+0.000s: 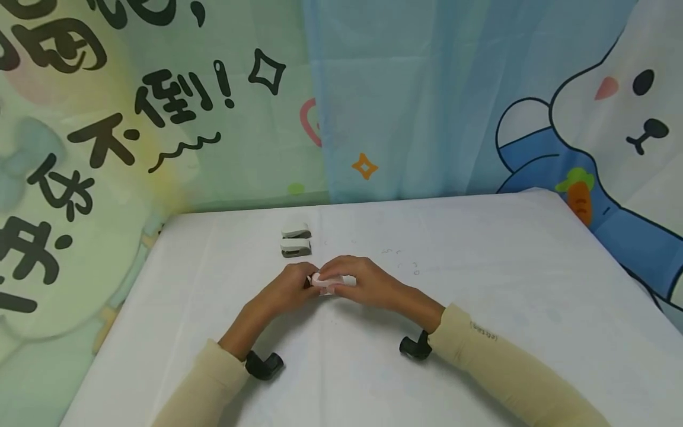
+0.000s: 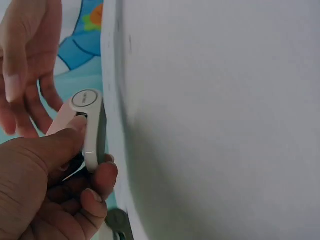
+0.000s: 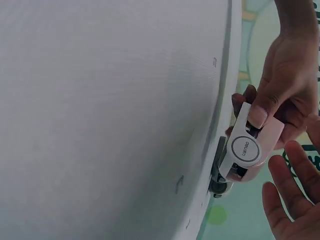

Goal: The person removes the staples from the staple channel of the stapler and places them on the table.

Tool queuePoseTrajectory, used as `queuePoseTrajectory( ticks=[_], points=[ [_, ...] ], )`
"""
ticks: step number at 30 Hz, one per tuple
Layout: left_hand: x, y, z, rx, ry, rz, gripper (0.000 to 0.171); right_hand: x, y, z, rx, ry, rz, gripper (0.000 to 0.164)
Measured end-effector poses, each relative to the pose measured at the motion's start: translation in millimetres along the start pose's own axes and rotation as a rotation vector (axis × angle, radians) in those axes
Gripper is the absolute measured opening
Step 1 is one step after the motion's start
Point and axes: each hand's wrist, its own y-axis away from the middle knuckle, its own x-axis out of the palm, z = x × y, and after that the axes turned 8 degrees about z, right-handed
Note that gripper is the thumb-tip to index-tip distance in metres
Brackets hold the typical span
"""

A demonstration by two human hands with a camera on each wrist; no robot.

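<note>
A small pink-and-white stapler [image 3: 246, 147] with a round branded cap is in my left hand [image 2: 55, 175], which grips it with the thumb pressed into the gap beside the white arm. My right hand [image 3: 300, 192] stands right beside the stapler, its fingers loosely spread and apart from it in both wrist views. From the head view, the right hand [image 1: 368, 281] arches over the pink stapler [image 1: 328, 280] and partly hides it. Two white-and-grey staplers [image 1: 296, 247] lie side by side just beyond the left hand.
The table [image 1: 480, 249] has a white cover. Several loose staples [image 1: 416, 272] are scattered beyond and to the right of the hands. A printed cloth backdrop [image 1: 405, 107] hangs behind the table's far edge. Each wrist carries a black camera mount [image 1: 416, 346].
</note>
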Motion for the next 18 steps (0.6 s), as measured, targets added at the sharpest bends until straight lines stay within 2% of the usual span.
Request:
queuePoseTrajectory(
  ticks=[3, 7, 14, 18],
  points=[
    [2.7, -3.6, -6.4, 0.035, 0.008, 0.018, 0.010, 1.5, 0.8, 0.3, -0.050, 0.081, -0.026, 0.018],
    [7.6, -7.4, -12.5, 0.034, 0.025, 0.010, 0.010, 0.5, 2.9, 0.2, -0.047, 0.138, -0.055, 0.013],
    [16.7, -14.1, -18.7, 0.054, 0.045, -0.014, 0.011, -2.7, 6.4, -1.9, 0.024, 0.105, -0.084, 0.016],
    [23.8, -17.0, -21.5, 0.086, 0.069, -0.020, 0.012, -5.5, 11.0, -2.6, 0.130, 0.077, -0.043, 0.013]
  ],
)
